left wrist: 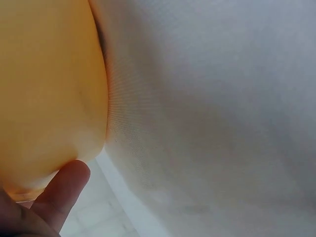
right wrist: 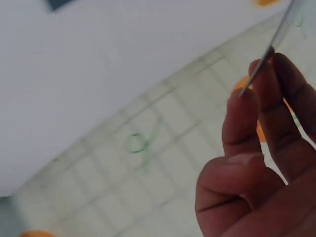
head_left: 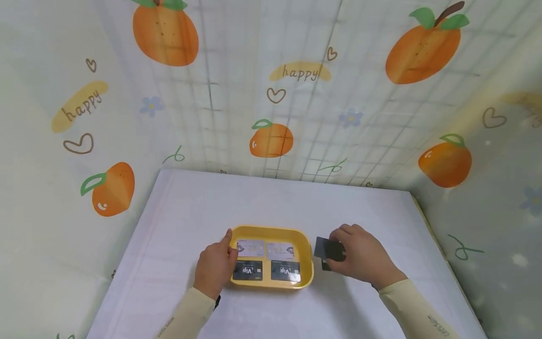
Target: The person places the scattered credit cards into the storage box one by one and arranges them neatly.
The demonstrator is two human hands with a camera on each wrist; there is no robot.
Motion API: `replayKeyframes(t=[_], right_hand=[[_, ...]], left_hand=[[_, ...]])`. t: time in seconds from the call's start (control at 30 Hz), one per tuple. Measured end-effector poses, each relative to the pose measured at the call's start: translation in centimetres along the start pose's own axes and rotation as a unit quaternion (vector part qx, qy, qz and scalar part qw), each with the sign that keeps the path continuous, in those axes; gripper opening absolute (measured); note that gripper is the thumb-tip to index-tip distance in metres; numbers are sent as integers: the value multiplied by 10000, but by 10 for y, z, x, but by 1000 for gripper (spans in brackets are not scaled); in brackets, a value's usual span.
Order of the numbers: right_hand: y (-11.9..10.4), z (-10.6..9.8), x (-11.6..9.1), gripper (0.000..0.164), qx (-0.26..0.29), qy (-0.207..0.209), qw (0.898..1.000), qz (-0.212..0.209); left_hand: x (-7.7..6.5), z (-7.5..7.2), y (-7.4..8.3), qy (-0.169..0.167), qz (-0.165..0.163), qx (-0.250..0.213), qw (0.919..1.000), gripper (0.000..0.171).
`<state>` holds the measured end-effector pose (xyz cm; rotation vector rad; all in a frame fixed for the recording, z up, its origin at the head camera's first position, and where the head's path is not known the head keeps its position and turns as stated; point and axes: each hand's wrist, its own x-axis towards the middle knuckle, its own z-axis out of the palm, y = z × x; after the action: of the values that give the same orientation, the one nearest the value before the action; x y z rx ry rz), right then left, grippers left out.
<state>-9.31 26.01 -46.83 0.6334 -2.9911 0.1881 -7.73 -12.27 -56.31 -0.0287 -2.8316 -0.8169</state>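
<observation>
A shallow yellow tray (head_left: 271, 286) holds two light cards (head_left: 251, 248) in its far row. Two black "Vip" cards (head_left: 248, 270) lie in the near row. My left hand (head_left: 216, 266) grips the tray's left edge, thumb at the rim and a finger against the outer wall, as the left wrist view shows. Just right of the tray, my right hand (head_left: 360, 252) pinches a dark card (head_left: 329, 249) between thumb and fingertips; the right wrist view shows this card (right wrist: 269, 52) edge-on. Another dark card (head_left: 325, 265) shows partly beneath it, on the table.
A white-covered table (head_left: 203, 197) carries the tray. Curtain-like sheets (head_left: 237, 94) printed with oranges and hearts stand behind it and along both sides.
</observation>
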Motion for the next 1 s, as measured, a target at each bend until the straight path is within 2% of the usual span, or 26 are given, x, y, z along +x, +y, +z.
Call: replayKeyframes(t=[0.17, 0.43, 0.57, 0.77, 0.87, 1.0], right_hand=[[-30, -5, 32, 47, -66, 1, 9984, -558], [-78, 4, 73, 58, -288, -479, 9889, -1378], [-98, 11, 92, 54, -400, -792, 9805, -1754], [-125, 33, 114, 45, -508, -1275, 9635, -2298], [-137, 48, 122, 46, -642, -1263, 9564, -2552], [-148, 66, 129, 45, -769, -1092, 9519, -2756]], left_hand=[[-3, 1, -4, -27, -64, 73, 9999, 57], [-5, 6, -3, 153, 22, -27, 9999, 57], [-3, 7, -1, 214, 159, -13, 9996, 55], [4, 4, -4, 259, 453, 143, 9985, 54], [6, 3, -7, 299, 519, 150, 9981, 54], [8, 5, -13, 326, 568, 185, 9977, 54]])
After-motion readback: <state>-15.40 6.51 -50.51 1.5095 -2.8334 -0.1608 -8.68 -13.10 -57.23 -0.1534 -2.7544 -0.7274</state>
